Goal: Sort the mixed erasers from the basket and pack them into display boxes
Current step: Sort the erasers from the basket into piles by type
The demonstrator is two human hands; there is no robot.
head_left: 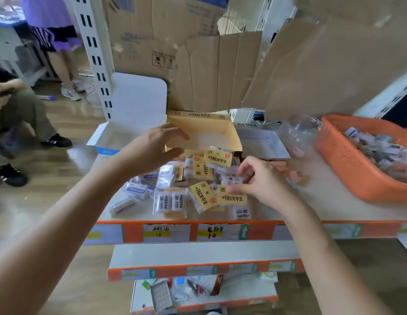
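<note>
Yellow-wrapped eraser (234, 197), near shelf (311, 201) front edge: pinched by right hand (261, 178). Likely light, wrapper slick; best taken by its edges. Yellow display box (204, 133), just behind: left wall gripped by left hand (157, 146).

Head camera, downward, close over shelf (323, 208)

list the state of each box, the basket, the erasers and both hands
yellow display box, open, empty where visible
blue and white display box, lid up, empty where visible
white box, open, inside bare
orange basket, partly filled with erasers
eraser pile, loose and mixed on the shelf
left hand, grips the yellow display box's wall
right hand, pinches a yellow eraser pack in the pile
</note>
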